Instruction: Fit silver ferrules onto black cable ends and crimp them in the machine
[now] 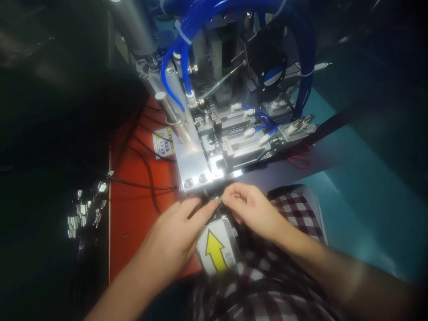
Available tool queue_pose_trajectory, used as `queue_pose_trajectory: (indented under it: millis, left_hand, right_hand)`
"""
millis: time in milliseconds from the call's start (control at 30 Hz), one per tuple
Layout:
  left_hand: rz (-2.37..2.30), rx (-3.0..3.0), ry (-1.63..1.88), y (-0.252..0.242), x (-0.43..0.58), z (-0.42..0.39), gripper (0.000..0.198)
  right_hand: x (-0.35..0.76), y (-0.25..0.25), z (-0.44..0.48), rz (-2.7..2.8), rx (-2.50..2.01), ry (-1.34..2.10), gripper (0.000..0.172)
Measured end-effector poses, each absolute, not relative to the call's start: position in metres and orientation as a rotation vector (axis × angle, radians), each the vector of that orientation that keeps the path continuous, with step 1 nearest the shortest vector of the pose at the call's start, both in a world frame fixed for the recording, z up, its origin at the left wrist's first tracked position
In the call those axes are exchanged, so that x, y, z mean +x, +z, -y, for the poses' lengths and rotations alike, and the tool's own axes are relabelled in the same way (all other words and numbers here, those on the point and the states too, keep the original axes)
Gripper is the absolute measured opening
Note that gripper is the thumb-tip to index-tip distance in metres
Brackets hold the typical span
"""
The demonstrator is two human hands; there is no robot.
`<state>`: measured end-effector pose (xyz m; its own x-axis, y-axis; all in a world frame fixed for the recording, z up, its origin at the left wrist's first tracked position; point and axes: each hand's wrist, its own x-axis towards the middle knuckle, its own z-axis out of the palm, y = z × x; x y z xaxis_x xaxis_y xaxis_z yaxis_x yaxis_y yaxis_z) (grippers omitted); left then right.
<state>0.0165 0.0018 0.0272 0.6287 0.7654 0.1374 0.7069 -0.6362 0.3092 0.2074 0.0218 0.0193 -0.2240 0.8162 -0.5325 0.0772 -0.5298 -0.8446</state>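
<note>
My left hand (177, 229) is at the front edge of the machine, its thumb and fingers bent inward around a spot under the metal plate. Opposite it, my right hand (249, 205) is closed in a pinch, thumb against curled fingers. Between the fingertips of both hands shows a tiny shiny piece (219, 199), too small to name. Just above my fingers is the machine's silver plate (194, 171) with bolts. Below them a white label (216, 249) with a yellow arrow faces up.
Pneumatic slides (244, 142) with white fittings fill the machine's middle. Thick blue tubes (220, 11) arch over it. Black cables (150, 183) cross the orange-red surface (129, 249). At left lie several small shiny metal pieces (82, 209). A checked garment (267, 285) is close below.
</note>
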Motion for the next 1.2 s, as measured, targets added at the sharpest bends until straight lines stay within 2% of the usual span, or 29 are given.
queue_pose_trajectory:
  millis: [400, 867, 1200]
  left_hand:
    - [-1.223, 2.545, 0.478, 0.0230, 0.0153, -0.0028, 0.036]
    - [-1.257, 2.534, 0.526, 0.0199, 0.0146, -0.0008, 0.034]
    - [-1.223, 2.630, 0.366, 0.0236, 0.0139, 0.0009, 0.041]
  right_hand:
    - [0.2114, 0.0159, -0.0217, 1.089, -1.429, 1.730, 0.003]
    - [0.2084, 0.0181, -0.0251, 0.964, -1.426, 1.885, 0.016]
    - [0.2064, 0.0155, -0.0214, 0.995, -1.473, 1.842, 0.016]
